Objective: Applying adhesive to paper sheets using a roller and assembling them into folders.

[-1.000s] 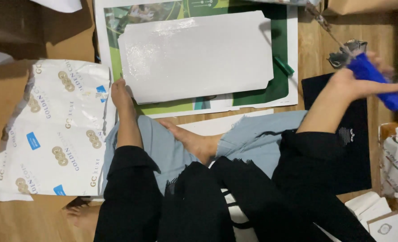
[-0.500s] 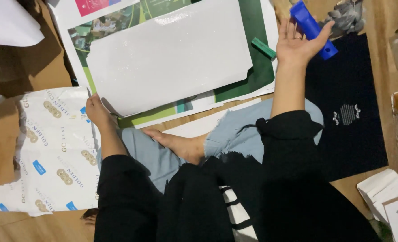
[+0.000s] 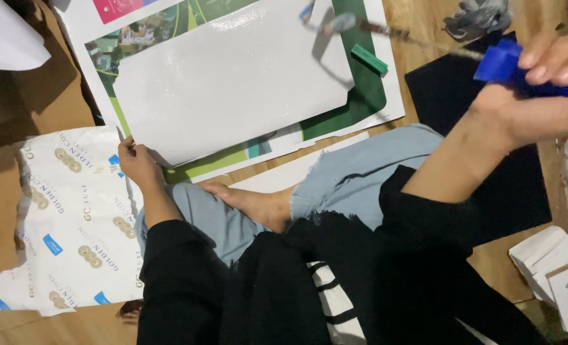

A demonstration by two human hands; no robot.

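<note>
The glossy white sheet lay flat on a green printed poster spread over the wooden floor. At the sheet's lower left corner the left hand pinched the edge between curled fingers. To the sheet's right, the right hand closed around a blue-handled paint roller, its thin metal rod reaching over the sheet's upper right corner, the roller head blurred there. A small green block sat on the poster just right of the sheet. Left of the sheet lay crinkled printed wrapping paper; right of it a dark cloth mat and small white boxes.
</note>
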